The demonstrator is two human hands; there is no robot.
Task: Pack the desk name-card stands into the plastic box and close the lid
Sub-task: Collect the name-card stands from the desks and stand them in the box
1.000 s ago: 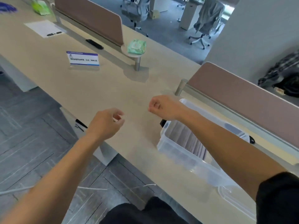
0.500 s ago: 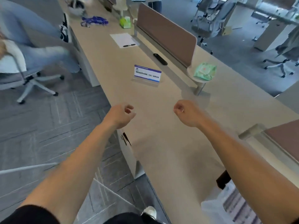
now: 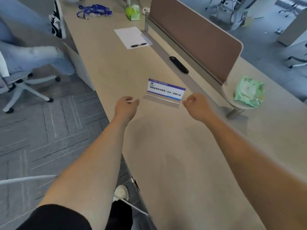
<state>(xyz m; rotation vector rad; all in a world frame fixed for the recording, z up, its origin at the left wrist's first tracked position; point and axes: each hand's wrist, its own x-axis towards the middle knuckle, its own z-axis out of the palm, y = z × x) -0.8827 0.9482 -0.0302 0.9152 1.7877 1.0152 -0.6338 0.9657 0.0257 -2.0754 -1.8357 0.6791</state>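
A: Nearest us, two bare forearms reach out over the desk (image 3: 174, 155), black sleeves at the elbows. A white shoe (image 3: 121, 192) shows on the floor by the desk edge.

B: Hands?

A: Left hand (image 3: 125, 108) hovers over the desk's near edge, fingers loosely curled, thumb and fingers apart, nothing in it. Right hand (image 3: 197, 106) likewise half-curled, thumb tip near the forefinger, empty. Neither touches anything.

B: And the stand?

A: The stand (image 3: 165, 92) sits upright on the desk between the two hands and just beyond them. Clear base, white card with a blue band top and bottom, dark print facing us. Left hand is just short of its left end; right hand is close by its right end, apart from it.

B: The box?

A: Not in sight from here.

B: Farther back?

A: A black remote (image 3: 178, 65) lies along the grey strip under the divider (image 3: 196, 39). Right of the divider's end, a green wipes pack (image 3: 249, 91) rests on a small round shelf (image 3: 230, 95). Beyond, a paper sheet (image 3: 130, 36) with a pen (image 3: 138, 45) on its near edge. Farthest, a green tissue pack (image 3: 132, 12) and a blue lanyard (image 3: 93, 11).

B: To the left?

A: Someone in jeans (image 3: 29, 55) sits on an office chair (image 3: 25, 82) beside the desk.
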